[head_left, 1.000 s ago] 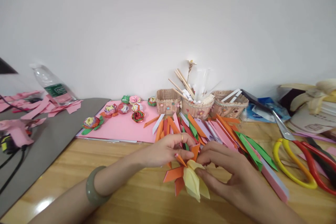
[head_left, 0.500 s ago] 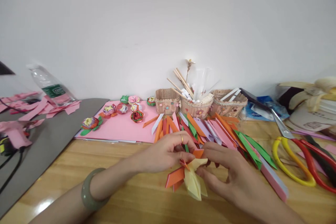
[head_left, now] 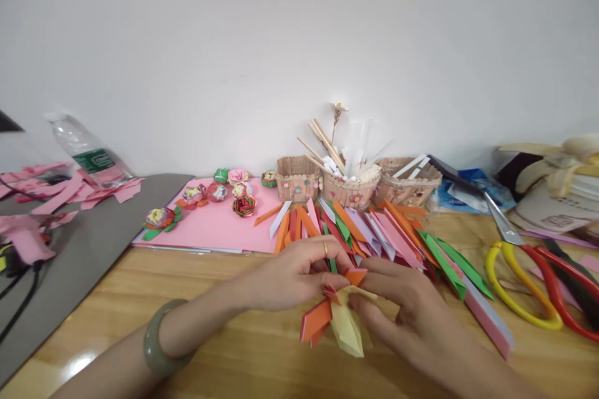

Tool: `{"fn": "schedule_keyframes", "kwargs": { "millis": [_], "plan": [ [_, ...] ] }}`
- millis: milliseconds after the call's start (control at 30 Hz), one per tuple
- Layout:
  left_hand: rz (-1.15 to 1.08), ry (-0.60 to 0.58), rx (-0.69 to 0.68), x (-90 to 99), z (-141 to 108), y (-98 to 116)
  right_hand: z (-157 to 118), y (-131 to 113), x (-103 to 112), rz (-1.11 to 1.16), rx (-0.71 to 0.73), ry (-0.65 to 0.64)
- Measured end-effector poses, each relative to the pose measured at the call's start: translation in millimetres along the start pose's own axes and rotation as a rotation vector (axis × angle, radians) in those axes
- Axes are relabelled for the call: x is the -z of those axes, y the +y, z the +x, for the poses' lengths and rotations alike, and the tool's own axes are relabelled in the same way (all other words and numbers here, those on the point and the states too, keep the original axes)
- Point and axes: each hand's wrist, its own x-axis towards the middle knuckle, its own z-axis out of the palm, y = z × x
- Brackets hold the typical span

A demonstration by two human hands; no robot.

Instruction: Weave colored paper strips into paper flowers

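Low over the wooden table, both hands are closed on one paper flower made of folded strips, with orange petals (head_left: pixel 316 319) and pale yellow petals (head_left: pixel 347 328). My left hand (head_left: pixel 299 271), wearing a ring, pinches its bound middle from the left and above. My right hand (head_left: pixel 407 305) grips the yellow and orange paper from the right, thumb against the yellow fold. The fingers hide part of the flower's centre. Just beyond the hands lie many folded paper strips (head_left: pixel 355 224) in orange, green, pink and lilac.
Finished paper flowers (head_left: pixel 244 206) sit on a pink paper sheet (head_left: pixel 206 234) behind left. Three decorated baskets (head_left: pixel 298 187) line the wall, the middle one holding sticks. Large scissors (head_left: pixel 524 287) lie at right. A pink glue gun (head_left: pixel 30 240) and plastic bottle (head_left: pixel 88 153) are at left.
The flower has turned slightly, its orange petals shifting a little to the right. My right fingers have moved slightly along the yellow paper. My left hand keeps its pinch.
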Motion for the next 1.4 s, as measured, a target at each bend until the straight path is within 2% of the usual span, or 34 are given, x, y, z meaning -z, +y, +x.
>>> {"fn": "schedule_keyframes", "kwargs": {
  "millis": [67, 133, 200, 267, 367, 600, 700, 800, 933, 1000, 1067, 1100, 1167, 1233, 1267, 1400],
  "plan": [
    [-0.045, 0.021, 0.039, 0.3, 0, -1, -1, 0, 3, -0.013, 0.021, 0.051],
    [-0.101, 0.036, 0.08, 0.4, 0, -2, -1, 1, 7, -0.041, 0.071, 0.163],
    [-0.127, 0.031, 0.104, 0.5, 0, -1, -3, 2, 8, -0.081, 0.156, 0.277],
    [-0.123, 0.027, 0.112, 0.6, -1, -2, -4, 4, 7, -0.138, 0.245, 0.326],
    [-0.112, 0.06, 0.095, 1.1, 0, -4, -6, 7, 3, -0.243, 0.323, 0.333],
    [-0.183, 0.236, 0.107, 0.9, 4, -9, -14, 9, 2, -0.563, 0.497, 0.379],
    [-0.221, 0.281, 0.071, 0.1, 5, -6, -16, 9, 1, -0.625, 0.551, 0.377],
    [-0.293, 0.276, 0.026, 1.1, 6, -4, -16, 8, 1, -0.621, 0.553, 0.358],
    [-0.334, 0.237, -0.005, 4.3, 3, -6, -11, 4, 6, -0.369, 0.458, 0.418],
    [-0.353, 0.213, -0.026, 5.6, 2, -8, -8, 3, 10, -0.195, 0.302, 0.501],
    [-0.379, 0.173, -0.062, 6.3, 1, -10, -3, 3, 14, -0.049, 0.074, 0.566],
    [-0.387, 0.152, -0.08, 6.5, 0, -11, -1, 3, 14, 0.021, -0.034, 0.554],
    [-0.387, 0.12, -0.12, 6.5, 0, -14, 3, 4, 13, 0.177, -0.166, 0.415],
    [-0.378, 0.103, -0.154, 5.9, 0, -17, 5, 5, 11, 0.305, -0.199, 0.248],
    [-0.374, 0.101, -0.167, 5.5, 0, -18, 5, 4, 9, 0.334, -0.202, 0.204],
    [-0.322, 0.094, -0.181, 2.5, 0, -20, 5, 1, 6, 0.293, -0.2, 0.263]
  ]
}}
